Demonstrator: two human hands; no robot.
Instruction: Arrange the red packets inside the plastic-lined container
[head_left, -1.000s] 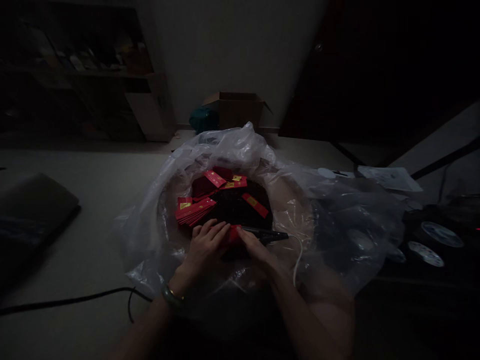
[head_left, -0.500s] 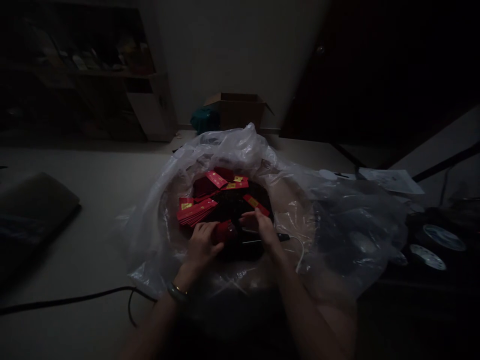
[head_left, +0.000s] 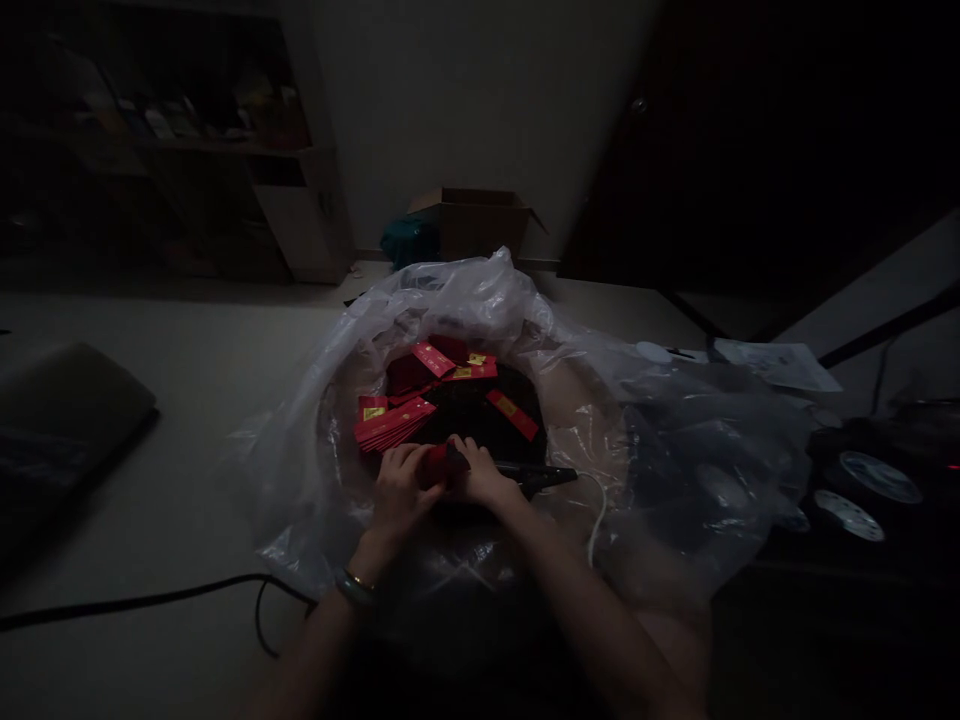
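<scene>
Closed around a small red packet (head_left: 435, 462) is my left hand (head_left: 401, 485), over a wide tub lined with clear plastic (head_left: 480, 285). My right hand (head_left: 476, 472) has its fingers curled against the packet's dark right end. A black-handled tool (head_left: 551, 476) with a white cord lies just right of my right hand; its left part is hidden by that hand. Red packets with yellow labels (head_left: 395, 425) lie fanned at the left on dark contents (head_left: 469, 415). One single red packet (head_left: 512, 414) rests on the right side, and more red packets (head_left: 433, 360) lie toward the back.
A cardboard box (head_left: 484, 225) and a teal bag (head_left: 409, 241) stand against the wall. On the right are papers (head_left: 780, 365) and round shiny discs (head_left: 851, 514). A black cable (head_left: 150, 600) crosses the floor at left. The room is dim.
My right hand has moved left and down from beside the single red packet to the packet in my left hand. The left hand has barely moved.
</scene>
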